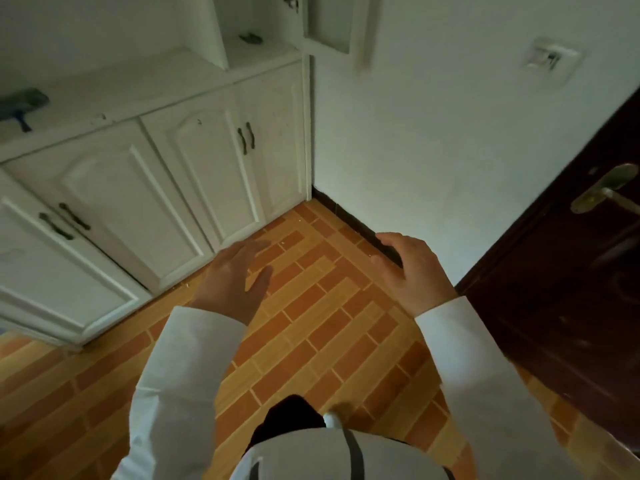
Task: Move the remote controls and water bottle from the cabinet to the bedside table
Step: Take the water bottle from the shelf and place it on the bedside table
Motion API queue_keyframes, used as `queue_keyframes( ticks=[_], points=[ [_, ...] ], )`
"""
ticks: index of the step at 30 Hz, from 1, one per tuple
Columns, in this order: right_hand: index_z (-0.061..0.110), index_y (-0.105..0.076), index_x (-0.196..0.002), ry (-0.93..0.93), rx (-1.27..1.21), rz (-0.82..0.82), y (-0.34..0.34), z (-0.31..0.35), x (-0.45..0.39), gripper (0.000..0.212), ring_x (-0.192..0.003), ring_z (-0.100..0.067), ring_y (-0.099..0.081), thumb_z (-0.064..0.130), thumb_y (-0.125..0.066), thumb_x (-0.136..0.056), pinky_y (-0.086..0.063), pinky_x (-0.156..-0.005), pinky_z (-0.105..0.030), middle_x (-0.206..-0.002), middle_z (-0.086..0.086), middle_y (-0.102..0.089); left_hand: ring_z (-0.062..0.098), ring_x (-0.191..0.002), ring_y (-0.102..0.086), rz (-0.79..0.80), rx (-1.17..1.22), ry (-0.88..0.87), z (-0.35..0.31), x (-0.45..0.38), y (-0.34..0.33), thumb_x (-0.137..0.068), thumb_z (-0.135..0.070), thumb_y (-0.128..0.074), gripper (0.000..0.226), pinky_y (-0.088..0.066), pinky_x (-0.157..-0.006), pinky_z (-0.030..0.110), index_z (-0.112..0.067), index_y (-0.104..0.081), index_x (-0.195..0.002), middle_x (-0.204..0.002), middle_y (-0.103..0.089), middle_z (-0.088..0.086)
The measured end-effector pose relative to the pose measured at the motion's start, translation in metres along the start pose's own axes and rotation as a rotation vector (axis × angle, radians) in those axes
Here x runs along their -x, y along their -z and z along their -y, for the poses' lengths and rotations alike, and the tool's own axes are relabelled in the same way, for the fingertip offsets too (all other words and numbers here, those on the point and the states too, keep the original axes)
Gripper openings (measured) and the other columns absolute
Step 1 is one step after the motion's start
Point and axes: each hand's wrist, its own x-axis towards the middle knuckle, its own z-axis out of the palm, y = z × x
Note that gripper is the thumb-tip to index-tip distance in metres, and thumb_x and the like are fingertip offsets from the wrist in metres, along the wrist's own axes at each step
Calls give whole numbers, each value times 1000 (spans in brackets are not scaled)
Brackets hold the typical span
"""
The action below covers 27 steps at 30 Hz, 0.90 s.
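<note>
My left hand [235, 277] and my right hand [410, 271] hover over the orange tiled floor, both empty with relaxed fingers. The white cabinet [166, 174] stands to the left, its doors closed. On its countertop at the far left lies a blurred blue-grey object [22, 103]. A small dark object [251, 38] lies in the open niche at the top. I cannot tell whether either is a remote. No water bottle or bedside table shows.
A white wall [433, 133] with a socket plate [549, 58] fills the corner ahead. A dark brown door [571, 289] with a metal lever handle [602, 192] stands at the right. Open tiled floor [311, 323] lies between cabinet and door.
</note>
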Motion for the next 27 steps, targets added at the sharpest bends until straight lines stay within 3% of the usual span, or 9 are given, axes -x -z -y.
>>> queue_keyframes(
  ticks=[5, 8, 13, 22, 27],
  points=[
    [26, -45, -134, 21, -19, 65, -8, -15, -66, 44, -125, -16, -47, 41, -48, -93, -40, -96, -27, -135, -2, -51, 28, -112, -57, 0, -33, 69, 6, -49, -14, -88, -26, -59, 36, -44, -94, 41, -22, -58, -123, -122, -62, 5],
    [26, -44, -134, 17, -30, 89, -17, -22, -104, 45, -127, -18, -47, 44, -47, -92, -45, -100, -33, -136, -2, -50, 28, -111, -57, -23, -16, 103, 13, -82, -25, -87, -21, -61, 35, -43, -94, 39, -20, -59, -122, -121, -63, 6],
    [23, -45, -134, 48, -52, 116, -32, -32, -184, 43, -127, -18, -44, 37, -49, -94, -39, -99, -29, -134, -3, -52, 26, -111, -57, -35, -4, 114, 29, -156, -43, -87, -19, -61, 34, -42, -93, 36, -20, -59, -121, -119, -63, 2],
    [22, -47, -133, 97, -70, 67, -37, -25, -367, 40, -128, -16, -43, 36, -46, -95, -26, -97, -18, -135, 1, -52, 27, -116, -56, -121, 7, 85, 57, -331, -41, -88, -20, -59, 37, -45, -97, 47, -17, -58, -124, -123, -62, 4],
    [25, -44, -135, 70, -89, 47, -45, -22, -453, 45, -130, -17, -43, 40, -47, -93, -27, -102, -23, -141, 1, -48, 24, -117, -55, -116, 24, 76, 67, -416, -39, -89, -22, -57, 36, -46, -96, 48, -20, -57, -125, -124, -61, 2]
  ],
)
